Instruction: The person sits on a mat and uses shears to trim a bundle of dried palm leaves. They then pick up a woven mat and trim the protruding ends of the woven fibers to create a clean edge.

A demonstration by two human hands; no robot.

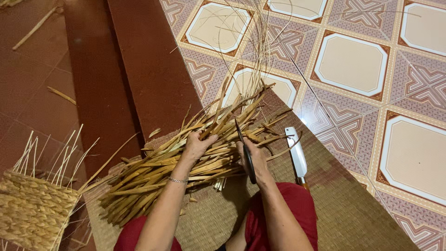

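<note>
A thick bundle of flat, dried, tan reed strips lies slantwise across a woven brown fibre mat, its lower end spreading toward the left near the person's knee and its upper end fanning out toward the patterned floor tiles, where thin pale strands rise out of it. The left hand rests on top of the bundle near its middle, fingers curled loosely over several strips and pressing them down; a thin silver bracelet sits on that wrist. The right hand lies just beside it, on the bundle's right edge, closed around the dark handle of a slim dark-bladed knife whose tip points up into the strips. Both hands thus sit directly on the bundle, close together but not touching. On the mat just right of the right hand lies a white-bladed cleaver with a brown handle, apart from the bundle. At the lower left stands a piece of braided straw-coloured basketwork with loose upright strands, well apart from the hands, on the red-brown floor. The person's legs are clothed in red fabric.
</note>
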